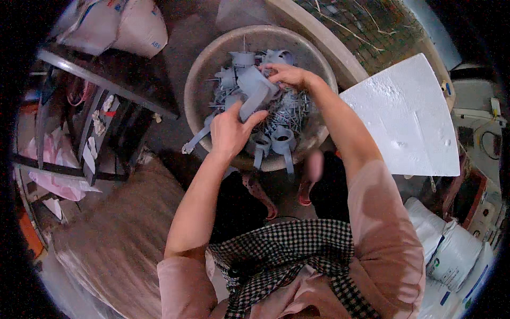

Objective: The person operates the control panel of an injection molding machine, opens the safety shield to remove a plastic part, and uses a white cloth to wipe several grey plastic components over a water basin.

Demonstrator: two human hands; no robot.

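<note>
A sack [139, 25] bears blue lettering [155, 44]; the left hand [229, 131] grips a grey part [256, 98]; whether the right hand [287, 77] does is unclear.

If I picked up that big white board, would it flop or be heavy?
Probably not floppy: the white board looks flat, with no sag. It may be light for its size, since its bumpy surface looks like foam. It might dent easily, as marks show on top.
</note>
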